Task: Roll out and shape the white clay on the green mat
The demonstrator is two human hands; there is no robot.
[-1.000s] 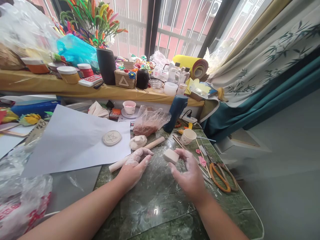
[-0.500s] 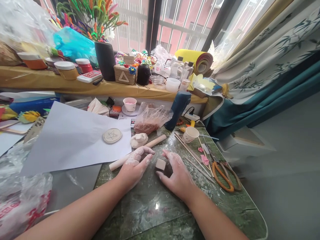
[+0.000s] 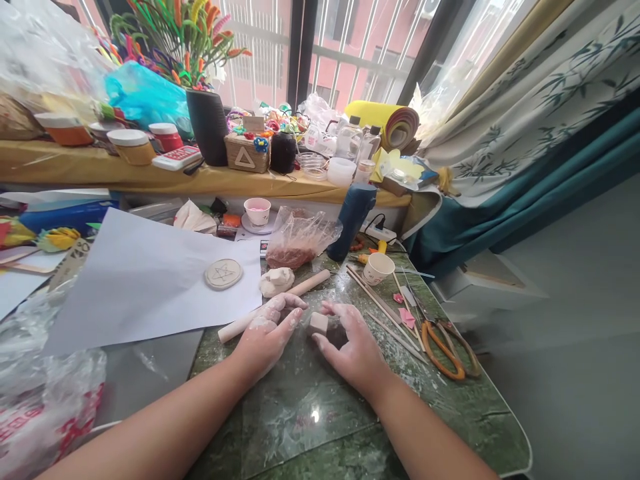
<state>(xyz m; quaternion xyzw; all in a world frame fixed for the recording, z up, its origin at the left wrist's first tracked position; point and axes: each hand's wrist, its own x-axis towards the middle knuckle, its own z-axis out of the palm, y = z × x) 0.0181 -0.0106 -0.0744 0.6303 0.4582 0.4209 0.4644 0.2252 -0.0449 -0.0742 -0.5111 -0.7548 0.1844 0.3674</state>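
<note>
A small pale cube, clay by its look, is on the glass-topped table between my two hands. My right hand curves around it, thumb at the near side and fingertips at the far side. My left hand, dusted white, is loosely curved with thumb and fingers apart, holding nothing. It rests against a wooden rolling pin that partly passes behind it. Beyond the pin sits a lump of white clay. A round clay disc marked with a star lies on the white paper.
A bag of brown clay and a dark blue bottle stand behind the rolling pin. To the right are a paper cup, thin sticks and orange-handled scissors. A cloth-covered ledge with jars and craft items runs along the window.
My right thumb and fingers have drawn closer around the cube, which has shifted slightly away from me. My left hand stays almost still. The whole view has shifted slightly.
</note>
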